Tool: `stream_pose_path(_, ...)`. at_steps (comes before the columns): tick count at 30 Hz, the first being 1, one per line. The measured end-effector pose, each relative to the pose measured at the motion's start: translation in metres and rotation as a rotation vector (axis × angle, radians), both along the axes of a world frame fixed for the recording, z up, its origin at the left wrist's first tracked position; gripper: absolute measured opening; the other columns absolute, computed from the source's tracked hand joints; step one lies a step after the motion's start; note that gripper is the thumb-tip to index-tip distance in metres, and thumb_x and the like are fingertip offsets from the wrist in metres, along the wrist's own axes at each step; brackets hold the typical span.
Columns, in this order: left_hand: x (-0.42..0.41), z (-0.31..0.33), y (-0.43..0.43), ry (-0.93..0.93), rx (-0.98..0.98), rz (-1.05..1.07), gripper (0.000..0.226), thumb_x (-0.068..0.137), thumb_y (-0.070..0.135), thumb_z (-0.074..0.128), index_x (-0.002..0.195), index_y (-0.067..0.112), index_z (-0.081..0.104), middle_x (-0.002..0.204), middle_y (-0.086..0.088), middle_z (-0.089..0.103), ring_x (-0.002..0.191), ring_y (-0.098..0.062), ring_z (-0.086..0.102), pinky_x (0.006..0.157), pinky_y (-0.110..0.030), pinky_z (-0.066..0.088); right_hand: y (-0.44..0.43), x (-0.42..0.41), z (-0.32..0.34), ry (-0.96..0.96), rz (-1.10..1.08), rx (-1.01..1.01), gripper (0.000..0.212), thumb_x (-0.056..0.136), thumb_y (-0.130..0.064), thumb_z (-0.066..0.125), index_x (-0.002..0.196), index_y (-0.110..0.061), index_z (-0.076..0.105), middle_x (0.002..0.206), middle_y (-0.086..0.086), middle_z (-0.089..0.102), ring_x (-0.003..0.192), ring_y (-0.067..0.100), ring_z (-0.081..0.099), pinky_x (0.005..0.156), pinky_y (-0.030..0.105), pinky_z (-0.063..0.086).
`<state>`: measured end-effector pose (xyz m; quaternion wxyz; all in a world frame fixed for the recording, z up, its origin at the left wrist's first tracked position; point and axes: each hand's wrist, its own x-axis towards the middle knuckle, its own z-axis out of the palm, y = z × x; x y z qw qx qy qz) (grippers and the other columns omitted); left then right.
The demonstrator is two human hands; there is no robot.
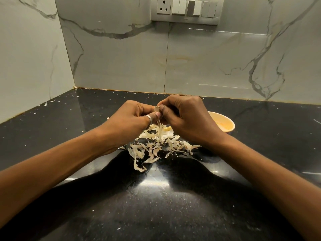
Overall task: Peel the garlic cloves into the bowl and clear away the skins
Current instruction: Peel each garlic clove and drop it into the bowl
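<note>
Both my hands meet above the black counter and pinch one garlic clove [157, 108] between their fingertips. My left hand [133, 117], with a ring on its thumb, holds the clove from the left. My right hand [184, 117] grips it from the right, thumb against it. A strip of pale skin [159, 129] hangs down from the clove. Below the hands lies a heap of peeled garlic skins [156, 146]. A cream bowl [224, 124] stands just right of my right hand, partly hidden by it; its contents are unclear.
The black speckled counter [156, 197] runs to marble walls at the left and back, forming a corner. Small skin flecks dot the counter near the walls. A socket and switch panel [185, 9] sits high on the back wall.
</note>
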<state>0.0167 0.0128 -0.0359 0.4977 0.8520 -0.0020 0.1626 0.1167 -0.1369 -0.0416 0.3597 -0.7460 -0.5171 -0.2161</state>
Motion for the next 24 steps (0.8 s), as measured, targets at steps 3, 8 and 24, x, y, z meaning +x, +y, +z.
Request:
stream_pose_path(3, -0.001, 0.000, -0.005, -0.009, -0.010, -0.012, 0.024, 0.104, 0.009, 0.050, 0.105, 0.000, 0.073, 0.043, 0.022, 0.051, 0.037, 0.007, 0.047, 0.041, -0.001, 0.032, 0.000, 0.000, -0.001, 0.019, 0.000, 0.016, 0.013, 0.099, -0.013, 0.062, 0.100, -0.006, 0.073, 0.079, 0.000, 0.073, 0.067, 0.011, 0.069, 0.061, 0.034, 0.056)
stream_pose_path(8, -0.001, 0.002, -0.008, -0.024, -0.025, -0.029, 0.023, 0.102, 0.004, 0.050, 0.108, -0.007, 0.070, 0.040, 0.023, 0.048, 0.035, 0.008, 0.047, 0.041, 0.002, 0.030, 0.000, -0.001, 0.000, 0.017, 0.002, 0.015, 0.013, 0.099, -0.014, 0.063, 0.100, -0.007, 0.073, 0.080, 0.000, 0.073, 0.070, 0.011, 0.070, 0.064, 0.034, 0.057)
stream_pose_path(24, 0.001, -0.008, -0.001, -0.128, 0.025, 0.019, 0.023, 0.098, 0.003, 0.057, 0.092, 0.005, 0.079, 0.082, -0.004, 0.076, 0.074, -0.002, 0.067, 0.070, -0.011, 0.050, 0.007, -0.009, -0.006, 0.170, -0.090, 0.122, 0.013, 0.092, -0.011, 0.065, 0.088, -0.011, 0.077, 0.072, -0.003, 0.072, 0.061, 0.011, 0.064, 0.055, 0.023, 0.052)
